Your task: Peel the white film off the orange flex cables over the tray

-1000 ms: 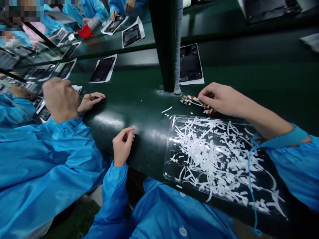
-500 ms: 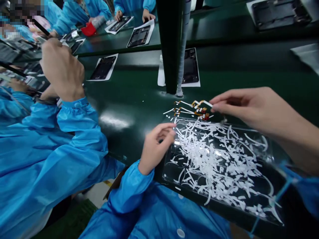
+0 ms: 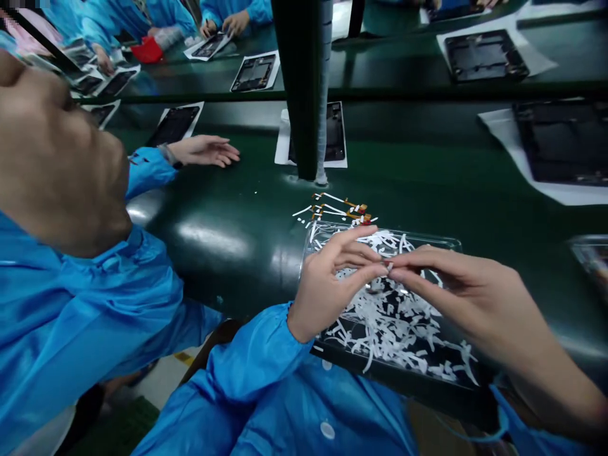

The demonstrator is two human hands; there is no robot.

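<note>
Left hand (image 3: 327, 285) and right hand (image 3: 456, 297) meeting fingertip to fingertip, both pinched shut on one small part (image 3: 387, 266), too tiny to identify, above tray (image 3: 446, 244) of white strips (image 3: 389, 323) on bench (image 3: 228, 215).

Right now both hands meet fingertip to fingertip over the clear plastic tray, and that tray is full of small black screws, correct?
Not quite. The head view shows the clear plastic tray holds a heap of white paper strips, not black screws. The rest stands: the left hand and right hand meet fingertip to fingertip above it.
</note>
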